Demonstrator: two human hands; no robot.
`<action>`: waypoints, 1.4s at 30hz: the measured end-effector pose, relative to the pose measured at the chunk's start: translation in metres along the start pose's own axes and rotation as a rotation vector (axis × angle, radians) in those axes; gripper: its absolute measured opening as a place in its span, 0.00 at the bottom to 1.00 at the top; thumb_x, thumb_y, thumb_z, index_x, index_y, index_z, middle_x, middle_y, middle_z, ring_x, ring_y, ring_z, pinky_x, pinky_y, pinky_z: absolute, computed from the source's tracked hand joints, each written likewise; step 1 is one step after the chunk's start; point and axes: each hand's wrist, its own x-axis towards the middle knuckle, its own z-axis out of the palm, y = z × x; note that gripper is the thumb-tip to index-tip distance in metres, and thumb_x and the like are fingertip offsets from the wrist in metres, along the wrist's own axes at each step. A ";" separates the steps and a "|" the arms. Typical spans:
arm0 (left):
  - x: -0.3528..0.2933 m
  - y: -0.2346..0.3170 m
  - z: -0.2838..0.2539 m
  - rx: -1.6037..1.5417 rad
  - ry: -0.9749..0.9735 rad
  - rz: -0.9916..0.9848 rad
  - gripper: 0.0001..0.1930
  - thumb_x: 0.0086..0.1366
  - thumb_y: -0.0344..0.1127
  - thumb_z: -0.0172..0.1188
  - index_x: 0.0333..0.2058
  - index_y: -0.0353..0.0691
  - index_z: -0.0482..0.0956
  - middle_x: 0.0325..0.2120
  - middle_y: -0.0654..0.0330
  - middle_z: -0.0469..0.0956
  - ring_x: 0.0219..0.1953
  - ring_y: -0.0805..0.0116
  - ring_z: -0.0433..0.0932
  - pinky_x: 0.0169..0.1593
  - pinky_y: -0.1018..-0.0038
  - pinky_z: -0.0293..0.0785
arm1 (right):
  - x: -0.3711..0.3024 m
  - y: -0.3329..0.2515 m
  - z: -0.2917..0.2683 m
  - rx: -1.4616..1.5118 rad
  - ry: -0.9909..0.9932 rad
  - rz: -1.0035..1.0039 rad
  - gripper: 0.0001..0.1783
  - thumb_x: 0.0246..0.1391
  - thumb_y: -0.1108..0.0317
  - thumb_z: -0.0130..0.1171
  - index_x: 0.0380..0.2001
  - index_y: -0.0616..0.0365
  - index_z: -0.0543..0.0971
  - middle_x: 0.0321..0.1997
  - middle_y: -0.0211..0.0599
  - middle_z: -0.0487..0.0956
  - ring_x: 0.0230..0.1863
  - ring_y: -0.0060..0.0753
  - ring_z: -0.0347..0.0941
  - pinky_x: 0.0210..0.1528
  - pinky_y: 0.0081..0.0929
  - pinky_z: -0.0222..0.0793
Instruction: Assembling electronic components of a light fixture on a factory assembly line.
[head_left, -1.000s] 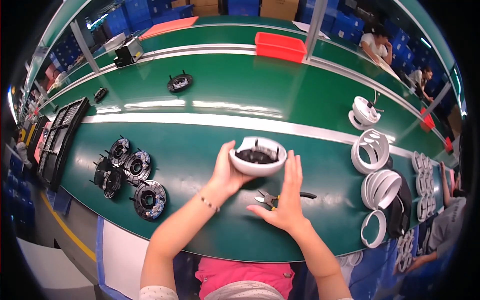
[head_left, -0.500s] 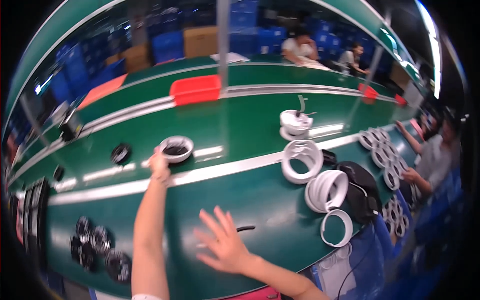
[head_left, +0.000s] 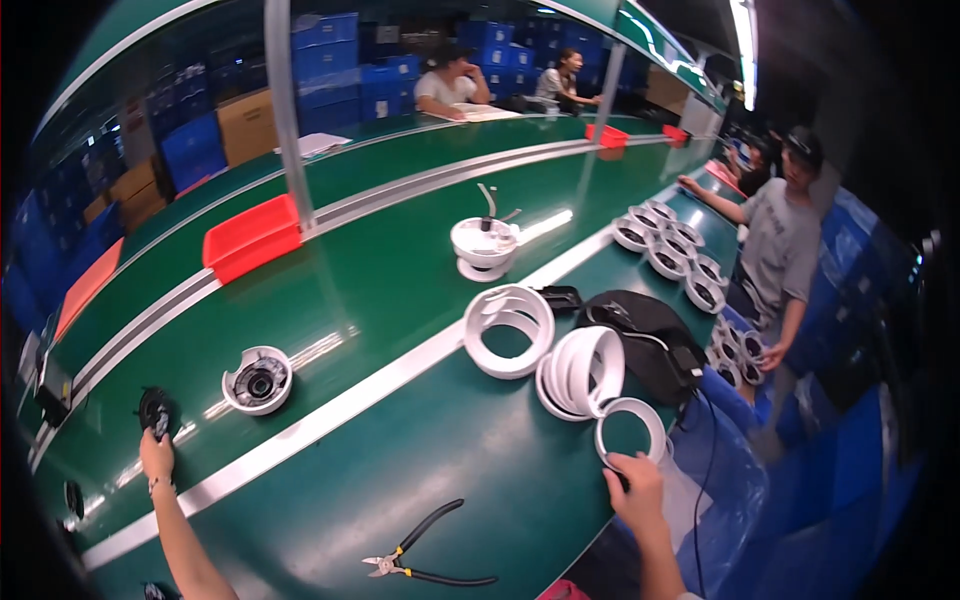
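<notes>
My left hand (head_left: pixel 157 456) reaches far out at the left, its fingers closed on the edge of a black round part (head_left: pixel 155 411) with a finned or ribbed look. A white round housing (head_left: pixel 257 381) with a black core and a notched rim stands to the right of that hand. At the bench's near right edge, my right hand (head_left: pixel 638 488) grips the near rim of a thin white ring (head_left: pixel 630 428) between thumb and fingers. Beside that ring lie several nested white rings (head_left: pixel 580 372) and a wider white ring (head_left: pixel 508 332). Open-handled pliers (head_left: pixel 425 550) with black grips lie between my arms.
A white assembly (head_left: pixel 484 246) with upright wires sits on the green belt. A black bag (head_left: pixel 650 345) lies behind the rings. Red bins (head_left: pixel 255 238) stand along the metal rail. At the right, a co-worker (head_left: pixel 780 240) stands by several white housings (head_left: pixel 668 258).
The view has swung to the right. My left hand has left the white housing and taken hold of the black round part. My right hand, spread open before, has moved to the thin white ring.
</notes>
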 end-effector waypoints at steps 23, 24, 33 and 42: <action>-0.209 0.083 -0.136 -0.539 0.086 0.415 0.13 0.56 0.26 0.51 0.40 0.27 0.65 0.23 0.50 0.68 0.26 0.60 0.69 0.36 0.74 0.65 | -0.003 0.020 -0.025 -0.050 -0.079 -0.163 0.25 0.33 0.59 0.63 0.38 0.57 0.73 0.48 0.40 0.69 0.52 0.46 0.60 0.54 0.49 0.49; -0.227 0.085 -0.135 -0.548 0.078 0.431 0.14 0.54 0.25 0.51 0.41 0.26 0.65 0.24 0.49 0.69 0.28 0.60 0.69 0.37 0.73 0.65 | -0.007 0.022 -0.028 -0.077 -0.159 -0.119 0.26 0.34 0.59 0.63 0.39 0.58 0.72 0.48 0.42 0.69 0.52 0.47 0.61 0.54 0.47 0.50; -0.304 0.095 -0.151 -0.367 -0.071 0.495 0.13 0.42 0.29 0.62 0.29 0.34 0.72 0.35 0.46 0.72 0.44 0.47 0.68 0.46 0.62 0.64 | -0.006 -0.019 -0.022 0.229 -0.509 -0.267 0.26 0.35 0.74 0.59 0.43 0.62 0.67 0.46 0.47 0.68 0.47 0.48 0.66 0.49 0.34 0.62; -0.246 0.117 -0.182 -0.152 -0.077 0.413 0.17 0.46 0.43 0.60 0.30 0.36 0.73 0.31 0.52 0.73 0.34 0.54 0.71 0.38 0.64 0.69 | 0.042 -0.026 -0.016 -0.135 -0.374 -0.317 0.58 0.12 0.52 0.70 0.53 0.60 0.55 0.59 0.58 0.48 0.60 0.60 0.41 0.58 0.47 0.41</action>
